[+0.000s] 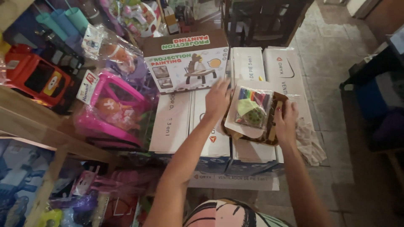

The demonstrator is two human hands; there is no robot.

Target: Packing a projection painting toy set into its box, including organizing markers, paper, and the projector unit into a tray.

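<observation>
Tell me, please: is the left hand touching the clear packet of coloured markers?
Touching. In the head view, the left hand has its fingers on the top left edge of the clear marker packet, with no gap visible.

There is a single view, from a camera worn on the person's head, looking steeply down and forward over both outstretched arms. It sits close: the left hand and right hand fall near the centre of the frame, above a row of white cartons. Wooden toy shelves fill the left edge, tiled floor the upper right, and the person's own shirt the bottom edge.
</observation>
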